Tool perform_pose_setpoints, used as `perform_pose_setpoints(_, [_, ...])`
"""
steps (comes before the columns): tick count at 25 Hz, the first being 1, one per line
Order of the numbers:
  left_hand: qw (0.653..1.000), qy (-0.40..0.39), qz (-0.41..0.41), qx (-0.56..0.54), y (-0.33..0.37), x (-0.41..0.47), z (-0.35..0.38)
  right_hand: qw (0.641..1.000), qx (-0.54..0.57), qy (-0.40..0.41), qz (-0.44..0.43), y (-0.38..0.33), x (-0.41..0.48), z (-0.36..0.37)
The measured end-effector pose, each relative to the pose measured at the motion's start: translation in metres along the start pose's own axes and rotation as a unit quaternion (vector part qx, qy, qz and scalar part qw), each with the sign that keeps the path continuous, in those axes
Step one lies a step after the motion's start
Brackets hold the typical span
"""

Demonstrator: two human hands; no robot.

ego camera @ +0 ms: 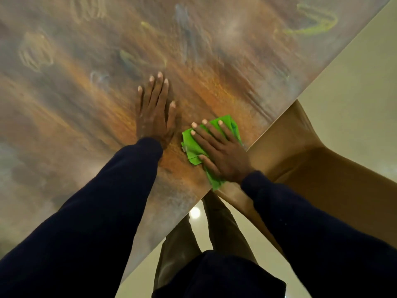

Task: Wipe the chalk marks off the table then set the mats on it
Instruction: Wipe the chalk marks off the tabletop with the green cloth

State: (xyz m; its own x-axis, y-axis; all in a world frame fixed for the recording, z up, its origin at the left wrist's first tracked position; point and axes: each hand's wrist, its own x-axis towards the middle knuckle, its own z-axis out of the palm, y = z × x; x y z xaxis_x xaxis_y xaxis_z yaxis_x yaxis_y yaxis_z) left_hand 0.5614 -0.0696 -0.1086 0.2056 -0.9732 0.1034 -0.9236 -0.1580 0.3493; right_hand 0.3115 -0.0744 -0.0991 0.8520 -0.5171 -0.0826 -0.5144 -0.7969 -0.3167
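Observation:
A wooden table (64, 125) fills the upper left of the head view, smeared with chalk. A yellow-green chalk loop (311, 22) shows at the far right, pale scribbles (36, 52) at the left, and a bluish smear (182, 24) in the middle. My right hand (221, 151) presses flat, fingers straight, on a bright green cloth (193, 145) close to the table's near edge. My left hand (154, 112) rests flat on the bare wood just left of the cloth, fingers spread. No mats are in view.
The table's edge (300, 97) runs diagonally from upper right to lower left. A tan chair (311, 160) stands right against that edge at the right. Glossy pale floor (354, 82) lies beyond. My legs stand below the table corner.

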Motion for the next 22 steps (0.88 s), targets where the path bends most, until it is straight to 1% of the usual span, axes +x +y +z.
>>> perform_pose_setpoints(1, [1.0,0.01,0.003,-0.01,0.0,-0.001,0.0,1.0,-0.003,-0.006,-0.029,0.017,0.0,-0.004])
perform_pose_setpoints(2, [0.999,0.023,0.005,-0.022,0.0,-0.003,0.001,1.0,-0.009,-0.001,-0.022,0.033,0.005,-0.008])
perform_pose_setpoints(4, [0.997,0.058,0.009,-0.051,-0.002,-0.007,0.001,0.996,-0.033,0.041,0.069,0.049,0.027,-0.015])
perform_pose_setpoints(6, [0.993,0.086,-0.004,-0.077,-0.008,-0.023,-0.001,0.978,-0.07,0.082,0.177,0.038,0.055,-0.017])
perform_pose_setpoints(7, [0.991,0.093,-0.023,-0.094,-0.012,-0.038,-0.005,0.969,-0.082,0.088,0.214,0.026,0.064,-0.014])
perform_pose_setpoints(8, [0.988,0.096,-0.048,-0.11,-0.016,-0.057,-0.01,0.964,-0.083,0.089,0.235,0.014,0.07,-0.012])
perform_pose_setpoints(10, [0.982,0.096,-0.086,-0.136,-0.026,-0.105,-0.024,0.962,-0.076,0.096,0.244,-0.02,0.072,-0.006])
perform_pose_setpoints(11, [0.981,0.096,-0.098,-0.14,-0.034,-0.128,-0.032,0.964,-0.072,0.101,0.234,-0.04,0.068,0.0])
perform_pose_setpoints(13, [0.978,0.098,-0.133,-0.127,-0.054,-0.171,-0.048,0.976,-0.064,0.099,0.184,-0.086,0.054,0.018])
perform_pose_setpoints(15, [0.975,0.102,-0.172,-0.095,-0.074,-0.211,-0.061,0.99,-0.052,0.062,0.112,-0.126,0.032,0.035])
perform_pose_setpoints(16, [0.976,0.097,-0.176,-0.081,-0.082,-0.229,-0.065,0.996,-0.047,0.037,0.073,-0.139,0.017,0.04])
perform_pose_setpoints(18, [0.984,0.069,-0.158,-0.04,-0.091,-0.26,-0.07,0.998,-0.044,-0.006,-0.035,-0.14,-0.011,0.044])
perform_pose_setpoints(20, [0.989,0.047,-0.141,-0.003,-0.094,-0.275,-0.071,0.988,-0.052,-0.035,-0.142,-0.116,-0.018,0.041])
perform_pose_setpoints(21, [0.989,0.049,-0.138,0.007,-0.094,-0.276,-0.069,0.985,-0.057,-0.035,-0.16,-0.103,-0.011,0.039])
perform_pose_setpoints(22, [0.989,0.055,-0.138,0.014,-0.095,-0.274,-0.068,0.987,-0.061,-0.026,-0.145,-0.097,0.002,0.036])
